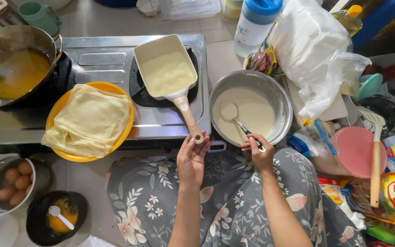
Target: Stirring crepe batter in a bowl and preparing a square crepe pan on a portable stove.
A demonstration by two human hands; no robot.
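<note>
My left hand (191, 158) grips the end of the beige handle of a square cream pan (165, 68) that sits on the stove burner with a thin layer of pale batter in it. My right hand (258, 153) holds the dark handle of a metal ladle (232, 114), whose bowl rests in the batter inside a round steel bowl (281, 98) to the right of the stove. An orange plate (60, 103) piled with thin folded crepes sits on the stove to the left of the pan.
A wok of yellow-brown liquid (17, 68) stands on the left burner. A bowl of brown eggs (5, 183) and a black dish with a white spoon (58, 217) lie at lower left. Plastic bags (318, 50), a bottle (254, 25), a pink lid (355, 151) and a spatula (376, 155) crowd the right.
</note>
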